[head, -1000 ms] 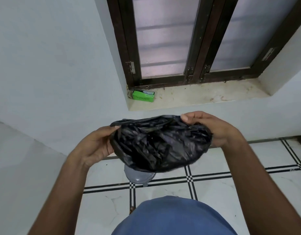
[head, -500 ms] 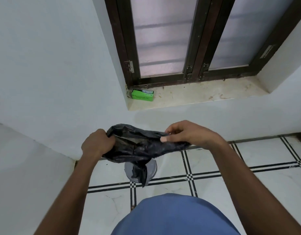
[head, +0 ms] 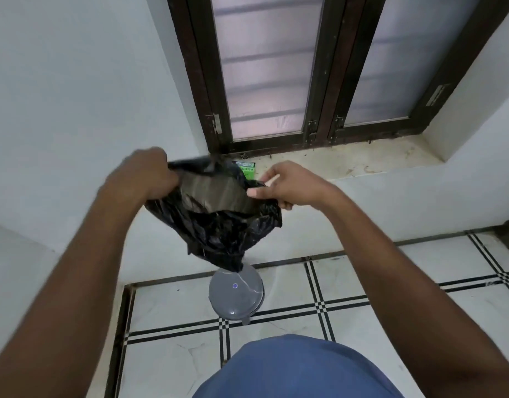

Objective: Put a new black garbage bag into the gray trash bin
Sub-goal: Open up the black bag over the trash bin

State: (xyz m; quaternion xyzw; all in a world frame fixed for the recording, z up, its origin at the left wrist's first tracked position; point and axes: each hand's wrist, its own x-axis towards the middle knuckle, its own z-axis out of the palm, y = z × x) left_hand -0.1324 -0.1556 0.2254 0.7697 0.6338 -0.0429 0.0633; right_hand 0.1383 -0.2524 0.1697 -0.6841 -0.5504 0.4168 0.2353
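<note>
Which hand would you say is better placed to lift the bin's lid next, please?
Probably the right hand: it only pinches the black bag by its edge, while the left hand grips the rim in a fist. The gray bin is closed.

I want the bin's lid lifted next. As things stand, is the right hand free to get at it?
Probably not yet. The right hand pinches the rim of the black garbage bag, as does the left hand. The bag hangs over the closed gray trash bin on the floor, well below both hands.

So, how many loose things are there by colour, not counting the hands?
Black: 1, the garbage bag, held open by the left hand and right hand
Gray: 1, the trash bin, lid closed
Green: 1, the box on the sill
Total: 3
</note>
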